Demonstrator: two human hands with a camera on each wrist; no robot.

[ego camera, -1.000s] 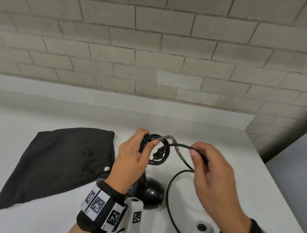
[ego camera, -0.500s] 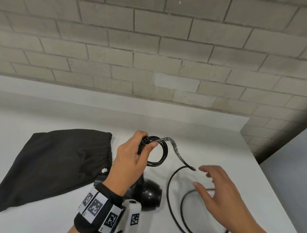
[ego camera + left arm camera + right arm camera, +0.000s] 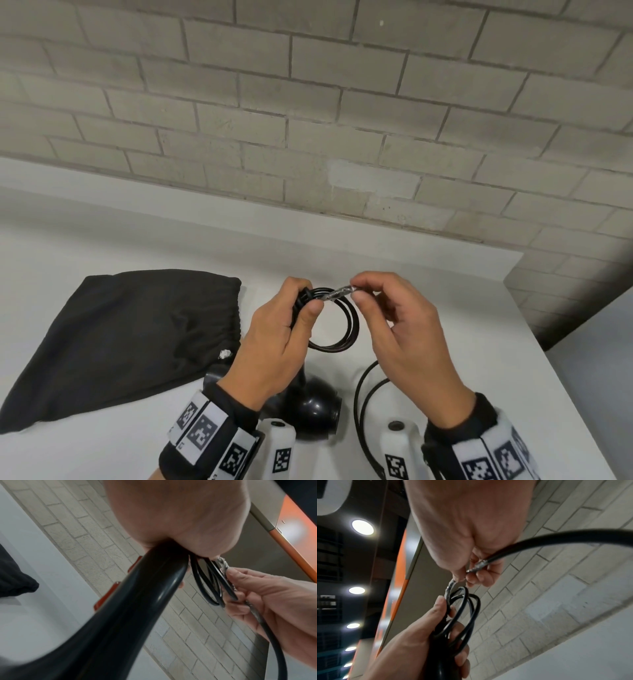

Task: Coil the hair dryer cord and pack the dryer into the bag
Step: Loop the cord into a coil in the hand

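My left hand (image 3: pixel 291 329) grips the black hair dryer's handle (image 3: pixel 140 588) together with a small coil of black cord (image 3: pixel 342 325). The dryer's round body (image 3: pixel 315 411) hangs low, just below the left wrist. My right hand (image 3: pixel 383 308) pinches a silver-taped stretch of the cord (image 3: pixel 479 566) at the top of the coil. The loose cord (image 3: pixel 363 411) loops down from it over the white table (image 3: pixel 445 291). A black drawstring bag (image 3: pixel 130 335) lies flat to the left.
A brick wall (image 3: pixel 308 120) runs behind the table's far edge. The table ends at a corner on the right (image 3: pixel 513 274), with a drop beyond it.
My right hand let go of the cord, dropped toward the table, then came back up and now pinches the taped stretch at the coil. The left hand kept its grip.
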